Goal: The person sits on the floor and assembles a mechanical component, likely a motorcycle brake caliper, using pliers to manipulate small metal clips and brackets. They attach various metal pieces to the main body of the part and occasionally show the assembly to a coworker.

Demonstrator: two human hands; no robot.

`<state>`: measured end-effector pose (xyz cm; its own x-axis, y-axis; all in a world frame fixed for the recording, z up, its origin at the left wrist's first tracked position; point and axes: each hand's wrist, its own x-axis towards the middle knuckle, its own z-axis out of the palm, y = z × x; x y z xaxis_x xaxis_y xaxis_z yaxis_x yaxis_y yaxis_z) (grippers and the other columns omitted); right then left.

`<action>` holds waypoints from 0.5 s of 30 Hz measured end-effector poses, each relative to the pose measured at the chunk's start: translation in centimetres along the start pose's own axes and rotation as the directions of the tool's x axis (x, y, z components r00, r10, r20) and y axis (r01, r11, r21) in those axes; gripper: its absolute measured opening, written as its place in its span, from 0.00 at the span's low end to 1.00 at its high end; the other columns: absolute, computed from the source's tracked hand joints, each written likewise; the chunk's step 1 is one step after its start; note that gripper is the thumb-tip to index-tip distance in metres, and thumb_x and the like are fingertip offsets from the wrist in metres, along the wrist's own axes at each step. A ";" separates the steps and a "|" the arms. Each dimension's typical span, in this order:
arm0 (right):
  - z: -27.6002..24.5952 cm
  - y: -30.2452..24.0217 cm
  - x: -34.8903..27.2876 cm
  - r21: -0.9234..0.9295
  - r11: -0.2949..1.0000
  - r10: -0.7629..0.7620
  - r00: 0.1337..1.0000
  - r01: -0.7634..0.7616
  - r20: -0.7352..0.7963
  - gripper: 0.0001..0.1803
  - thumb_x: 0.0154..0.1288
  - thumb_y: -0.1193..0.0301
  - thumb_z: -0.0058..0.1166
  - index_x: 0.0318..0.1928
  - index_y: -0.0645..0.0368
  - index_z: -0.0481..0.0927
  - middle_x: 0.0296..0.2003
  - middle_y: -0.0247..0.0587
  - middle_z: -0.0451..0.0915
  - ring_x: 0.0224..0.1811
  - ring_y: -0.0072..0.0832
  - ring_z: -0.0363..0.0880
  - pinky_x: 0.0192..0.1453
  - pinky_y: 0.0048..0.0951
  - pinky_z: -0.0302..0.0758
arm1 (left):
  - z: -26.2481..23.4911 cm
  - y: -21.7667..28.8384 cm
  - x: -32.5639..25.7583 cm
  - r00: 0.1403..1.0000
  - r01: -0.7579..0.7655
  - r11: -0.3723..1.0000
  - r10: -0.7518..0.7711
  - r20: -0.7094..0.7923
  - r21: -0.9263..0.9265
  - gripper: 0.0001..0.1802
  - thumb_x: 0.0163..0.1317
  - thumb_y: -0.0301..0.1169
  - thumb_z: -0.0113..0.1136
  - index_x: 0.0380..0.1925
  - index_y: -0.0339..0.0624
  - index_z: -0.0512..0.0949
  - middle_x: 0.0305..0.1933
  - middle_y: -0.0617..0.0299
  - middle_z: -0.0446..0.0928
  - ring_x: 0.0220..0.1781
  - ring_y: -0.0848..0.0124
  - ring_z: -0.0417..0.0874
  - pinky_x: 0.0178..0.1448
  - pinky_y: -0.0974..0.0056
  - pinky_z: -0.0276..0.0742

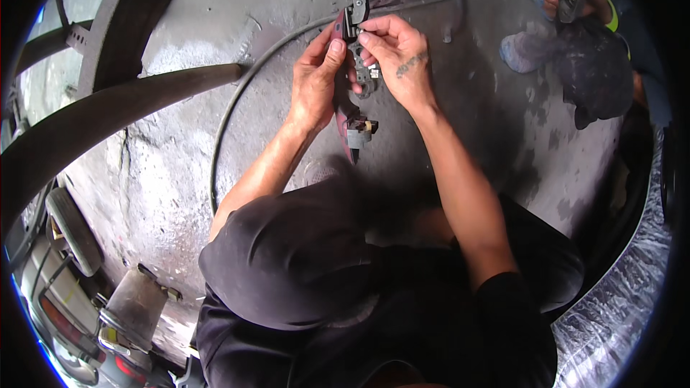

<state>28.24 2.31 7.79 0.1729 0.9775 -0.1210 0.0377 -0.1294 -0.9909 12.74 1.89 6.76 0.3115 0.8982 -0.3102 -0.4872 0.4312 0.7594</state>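
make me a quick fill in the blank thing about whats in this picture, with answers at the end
1. The left hand grips a long part coloured dark ____.
2. The fingers of the right hand are near that part's ____ end, as seen in the picture.
3. The curved hose runs down the floor on the ____ side of the left hand.
4. A co-worker shows toward the picture's upper ____ corner.

Missing words: red; upper; left; right

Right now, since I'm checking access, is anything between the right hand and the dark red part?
Nothing visible. The right hand has its fingertips right by the upper end of the dark red part; the left hand grips from the opposite side.
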 end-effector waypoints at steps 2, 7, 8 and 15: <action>0.3 0.3 -0.2 0.075 0.993 -0.088 0.995 0.091 -0.044 0.10 0.72 0.70 0.64 0.42 0.67 0.84 0.28 0.37 0.84 0.26 0.20 0.81 0.27 0.25 0.79 | 0.1 0.0 0.0 1.000 0.024 0.999 -0.023 0.015 -0.038 0.31 0.77 0.40 0.60 0.75 0.40 0.69 0.37 0.63 0.77 0.32 0.73 0.79 0.32 0.66 0.84; -0.2 -1.1 -0.1 0.059 0.968 0.244 0.970 -0.243 -0.002 0.09 0.71 0.72 0.64 0.43 0.67 0.82 0.30 0.38 0.84 0.27 0.21 0.82 0.31 0.25 0.81 | 0.1 0.1 -0.1 1.000 0.010 1.000 -0.010 0.001 0.025 0.31 0.77 0.41 0.60 0.74 0.40 0.69 0.38 0.64 0.78 0.31 0.73 0.79 0.33 0.65 0.84; -0.4 -0.8 -0.1 0.017 0.965 0.261 0.965 -0.262 0.034 0.10 0.71 0.72 0.65 0.43 0.67 0.81 0.30 0.38 0.84 0.27 0.21 0.82 0.31 0.26 0.81 | 0.1 0.1 -0.1 1.000 0.009 0.999 -0.009 0.005 0.050 0.31 0.77 0.41 0.60 0.74 0.40 0.69 0.38 0.64 0.78 0.31 0.73 0.79 0.33 0.65 0.84; 0.7 -0.9 -0.4 0.145 0.980 0.145 0.987 -0.135 -0.063 0.11 0.71 0.70 0.65 0.43 0.67 0.82 0.27 0.36 0.83 0.26 0.20 0.81 0.30 0.25 0.79 | -0.3 -0.2 -0.1 0.997 0.077 0.996 -0.077 0.002 -0.049 0.33 0.77 0.46 0.60 0.73 0.40 0.69 0.38 0.62 0.78 0.32 0.72 0.80 0.34 0.65 0.83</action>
<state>27.45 2.10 8.68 0.2377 0.9360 -0.2597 -0.1291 -0.2346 -0.9635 12.54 1.75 6.45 0.3500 0.8622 -0.3661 -0.5015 0.5026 0.7042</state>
